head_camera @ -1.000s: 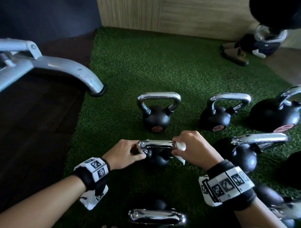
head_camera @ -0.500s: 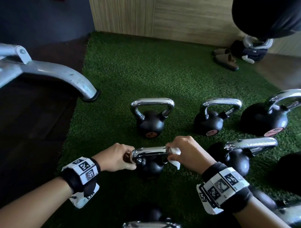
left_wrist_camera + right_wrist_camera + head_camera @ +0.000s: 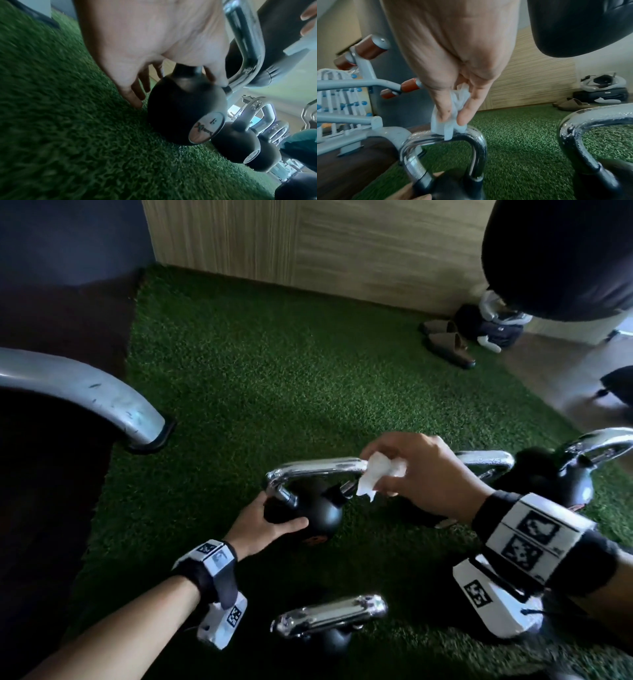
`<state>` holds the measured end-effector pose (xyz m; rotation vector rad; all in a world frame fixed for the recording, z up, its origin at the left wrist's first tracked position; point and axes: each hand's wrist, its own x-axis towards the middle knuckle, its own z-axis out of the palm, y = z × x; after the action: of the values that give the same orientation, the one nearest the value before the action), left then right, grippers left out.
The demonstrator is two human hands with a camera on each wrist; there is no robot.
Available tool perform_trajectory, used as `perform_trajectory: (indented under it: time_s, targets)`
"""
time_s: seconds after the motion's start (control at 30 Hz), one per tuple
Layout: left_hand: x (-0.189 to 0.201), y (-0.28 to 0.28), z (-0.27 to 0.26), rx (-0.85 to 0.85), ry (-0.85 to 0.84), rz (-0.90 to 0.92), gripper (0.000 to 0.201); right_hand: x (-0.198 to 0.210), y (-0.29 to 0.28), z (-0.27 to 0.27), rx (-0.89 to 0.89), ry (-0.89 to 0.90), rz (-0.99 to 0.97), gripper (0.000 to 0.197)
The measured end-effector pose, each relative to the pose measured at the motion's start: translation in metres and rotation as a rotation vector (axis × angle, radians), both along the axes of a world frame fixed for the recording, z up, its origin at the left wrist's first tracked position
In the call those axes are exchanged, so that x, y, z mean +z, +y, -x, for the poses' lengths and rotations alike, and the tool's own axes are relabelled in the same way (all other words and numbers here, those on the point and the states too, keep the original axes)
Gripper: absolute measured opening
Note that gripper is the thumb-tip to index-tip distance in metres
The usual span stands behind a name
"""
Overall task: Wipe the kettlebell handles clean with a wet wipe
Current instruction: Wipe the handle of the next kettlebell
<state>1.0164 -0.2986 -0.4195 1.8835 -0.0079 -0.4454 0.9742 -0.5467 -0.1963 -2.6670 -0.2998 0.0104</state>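
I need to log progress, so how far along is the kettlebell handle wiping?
Nothing shows for certain which handles are finished. In hand: the right hand pinches the wet wipe against the right end of one kettlebell's chrome handle, while the left hand steadies its black ball. That handle's remaining length and other kettlebells may remain.

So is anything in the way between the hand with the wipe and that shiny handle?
Nothing visible. The right hand pinches the wet wipe right against the handle. The left hand only steadies the kettlebell's black ball below.
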Motion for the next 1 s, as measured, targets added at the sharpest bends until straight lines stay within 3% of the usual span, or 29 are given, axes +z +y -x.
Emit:
perform_trajectory:
  time_s: [0.13,0.3,0.37,0.47,0.63,0.8,0.93,1.0]
  targets:
    - [-0.005,-0.023,-0.012,0.122,-0.008,0.164,0.023,-0.006,0.014,-0.026,-0.118,-0.045,-0.093,0.025]
    - [-0.014,-0.024,-0.018,0.144,0.010,0.344,0.058,-0.016,0.037,-0.030,-0.205,-0.062,-0.173,0.028]
    - [-0.016,-0.024,-0.018,0.139,0.029,0.363,0.051,-0.018,0.044,-0.030,-0.174,-0.090,-0.154,0.027]
    - [-0.009,-0.029,-0.014,0.154,0.025,0.375,0.022,-0.022,0.047,-0.030,-0.105,-0.168,-0.176,0.031]
    - [-0.004,-0.030,-0.010,0.175,0.057,0.431,0.026,-0.034,0.057,-0.031,-0.021,-0.171,-0.119,0.025]
    - [-0.002,-0.033,-0.008,0.179,0.039,0.430,0.017,-0.050,0.070,-0.026,0.116,-0.278,0.081,0.021]
    - [-0.002,-0.035,-0.008,0.234,0.058,0.413,0.010,-0.058,0.045,-0.017,-0.045,-0.291,0.016,0.033]
    - [-0.001,-0.033,-0.008,0.244,0.061,0.416,0.017,-0.059,0.034,-0.021,-0.108,-0.256,0.005,0.035]
